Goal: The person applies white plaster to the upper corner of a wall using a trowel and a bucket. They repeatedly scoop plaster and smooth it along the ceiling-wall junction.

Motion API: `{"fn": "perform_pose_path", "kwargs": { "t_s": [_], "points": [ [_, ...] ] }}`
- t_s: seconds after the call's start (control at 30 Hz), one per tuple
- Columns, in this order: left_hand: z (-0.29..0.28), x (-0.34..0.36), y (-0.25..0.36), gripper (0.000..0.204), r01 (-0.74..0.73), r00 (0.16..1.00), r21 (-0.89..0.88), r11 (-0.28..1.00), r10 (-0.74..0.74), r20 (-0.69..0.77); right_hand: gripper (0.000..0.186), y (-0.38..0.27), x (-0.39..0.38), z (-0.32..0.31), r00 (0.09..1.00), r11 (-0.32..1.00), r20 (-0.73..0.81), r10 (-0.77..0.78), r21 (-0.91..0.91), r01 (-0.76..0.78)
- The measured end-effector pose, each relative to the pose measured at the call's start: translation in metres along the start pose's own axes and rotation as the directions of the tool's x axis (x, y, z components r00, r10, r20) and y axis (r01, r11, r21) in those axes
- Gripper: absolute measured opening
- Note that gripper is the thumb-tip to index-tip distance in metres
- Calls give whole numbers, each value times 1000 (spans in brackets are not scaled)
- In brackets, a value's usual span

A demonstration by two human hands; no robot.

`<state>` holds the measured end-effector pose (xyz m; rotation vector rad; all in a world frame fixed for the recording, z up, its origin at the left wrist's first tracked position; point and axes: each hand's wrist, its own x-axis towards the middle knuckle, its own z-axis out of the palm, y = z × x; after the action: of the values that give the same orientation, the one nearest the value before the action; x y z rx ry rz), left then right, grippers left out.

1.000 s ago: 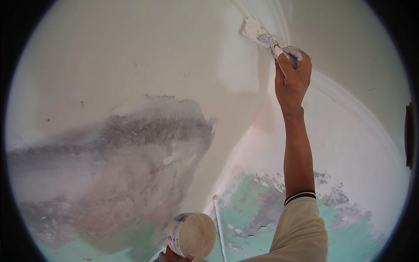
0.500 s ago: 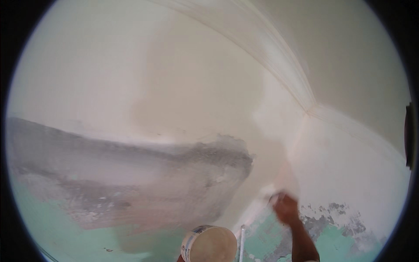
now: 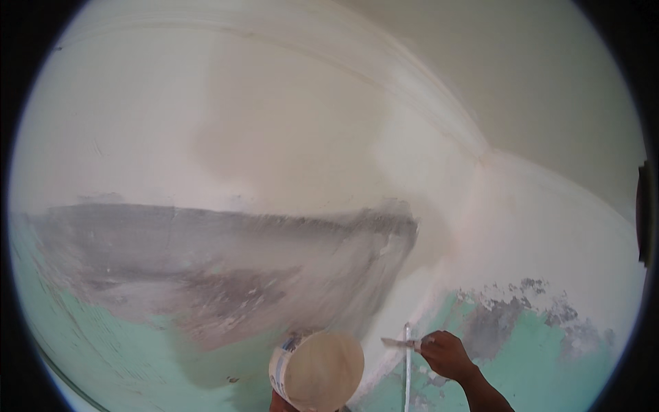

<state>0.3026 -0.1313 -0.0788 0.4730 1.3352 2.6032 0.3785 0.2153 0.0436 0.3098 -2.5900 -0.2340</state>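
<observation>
My right hand [image 3: 445, 354] is closed around a small paintbrush [image 3: 398, 343], its pale tip pointing left near the wall corner. At the lower edge stands a round whitish bucket [image 3: 277, 374] with dark printing on its side, tilted so that its mouth faces me. My left hand [image 3: 280, 404] grips the bucket from below at its left side; most of this hand is cut off by the picture's edge. The wall [image 3: 295, 123] before me is white above with a large damp-looking beige patch, then a rough grey and pinkish scraped area [image 3: 226, 268].
Green old paint [image 3: 137, 350] covers the lower walls. A narrow white upright strip [image 3: 407, 371] stands between the bucket and my right hand. On the right wall, grey bare spots [image 3: 498, 323] show through. A moulding [image 3: 439, 110] runs along the ceiling, and a dark object [image 3: 643, 213] is at the right rim.
My right hand with the paintbrush has come down, away from the higher spot by the corner. The bucket sits slightly farther left and higher in view. The whole view has shifted.
</observation>
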Motion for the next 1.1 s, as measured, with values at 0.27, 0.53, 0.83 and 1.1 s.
{"fn": "perform_pose_path", "kwargs": {
  "t_s": [0.27, 0.53, 0.83, 1.1],
  "points": [
    [-27, -2, 48, 107, -172, 985, -149, 974, 166, -46, 21, -54, 108, -88, 917, 999, -399, 22, -31, -37],
    [-19, 13, 75, 112, -293, 955, -67, 954, 296, 28, 20, -94, 114, -124, 998, 897, -62, 1, 441, 26],
    [6, 17, 66, 109, -340, 939, 79, 937, 343, -22, 20, -100, 129, -106, 908, 937, -309, -284, -288, 195],
    [23, 43, 28, 108, -246, 969, -116, 962, 249, 11, 14, -13, 160, -118, 739, 991, -668, 88, 130, 0]
  ]
}}
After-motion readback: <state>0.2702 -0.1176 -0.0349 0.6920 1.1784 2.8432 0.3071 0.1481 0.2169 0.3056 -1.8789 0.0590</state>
